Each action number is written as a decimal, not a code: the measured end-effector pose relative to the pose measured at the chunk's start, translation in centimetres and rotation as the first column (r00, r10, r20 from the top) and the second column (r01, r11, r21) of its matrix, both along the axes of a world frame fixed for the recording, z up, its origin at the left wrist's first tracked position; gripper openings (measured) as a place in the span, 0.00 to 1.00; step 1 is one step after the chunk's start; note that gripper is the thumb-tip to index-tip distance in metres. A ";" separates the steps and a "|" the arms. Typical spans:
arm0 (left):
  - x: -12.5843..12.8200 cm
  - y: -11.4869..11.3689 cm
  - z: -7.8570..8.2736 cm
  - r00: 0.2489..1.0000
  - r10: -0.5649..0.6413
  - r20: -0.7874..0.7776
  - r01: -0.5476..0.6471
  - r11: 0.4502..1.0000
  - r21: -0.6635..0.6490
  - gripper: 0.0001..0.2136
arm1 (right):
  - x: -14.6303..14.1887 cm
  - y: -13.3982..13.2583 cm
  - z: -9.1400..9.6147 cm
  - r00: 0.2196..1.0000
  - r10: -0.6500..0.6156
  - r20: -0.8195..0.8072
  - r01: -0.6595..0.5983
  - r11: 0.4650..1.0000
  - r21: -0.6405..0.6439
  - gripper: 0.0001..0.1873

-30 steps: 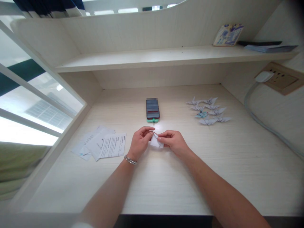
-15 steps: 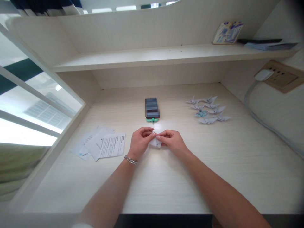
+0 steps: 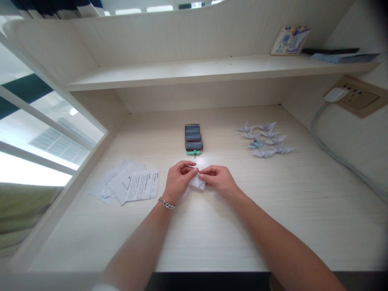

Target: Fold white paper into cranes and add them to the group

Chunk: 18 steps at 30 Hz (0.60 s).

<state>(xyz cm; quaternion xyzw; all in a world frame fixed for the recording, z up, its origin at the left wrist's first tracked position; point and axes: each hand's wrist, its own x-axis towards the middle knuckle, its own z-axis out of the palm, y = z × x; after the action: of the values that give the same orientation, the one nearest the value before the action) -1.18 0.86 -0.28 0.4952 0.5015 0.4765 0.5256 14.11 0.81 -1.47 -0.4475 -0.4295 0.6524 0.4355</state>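
Note:
A small piece of folded white paper (image 3: pixel 198 182) is pinched between both hands above the middle of the desk. My left hand (image 3: pixel 179 178), with a chain bracelet on its wrist, grips the paper's upper left part with thumb and fingers. On the other side, my right hand (image 3: pixel 220 178) has its thumb and index finger closed on the paper's right edge. The fingers cover part of the folds. Just beyond the hands lies a phone (image 3: pixel 193 136) with a blurred screen and a green edge at its near end.
Several folded paper cranes (image 3: pixel 265 139) sit in a group at the right rear. Loose printed paper sheets (image 3: pixel 142 186) overlap on the left. A cable (image 3: pixel 339 159) runs from the wall socket (image 3: pixel 357 97) down the right side. A shelf (image 3: pixel 182 74) spans the back, holding a small box (image 3: pixel 290 40).
Both hands stay in nearly the same place, still pinching the paper. The paper between them has shifted very slightly, and the whole view has moved a little.

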 end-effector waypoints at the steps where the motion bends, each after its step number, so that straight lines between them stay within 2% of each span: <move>1: 0.0 0.0 0.0 1.000 0.000 -0.001 0.000 1.000 0.002 0.17 | 0.0 0.0 0.0 1.000 -0.001 -0.009 0.000 1.000 -0.006 0.17; 18: 0.6 0.0 -0.2 0.997 0.070 0.025 -0.070 0.997 0.021 0.14 | -0.4 -0.1 0.0 0.993 -0.036 -0.109 0.027 0.996 -0.084 0.16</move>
<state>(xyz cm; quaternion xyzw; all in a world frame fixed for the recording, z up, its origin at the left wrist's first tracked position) -0.58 0.82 -0.49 0.4772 0.5069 0.5062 0.5091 13.69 0.75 -1.46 -0.4350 -0.3705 0.6862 0.4501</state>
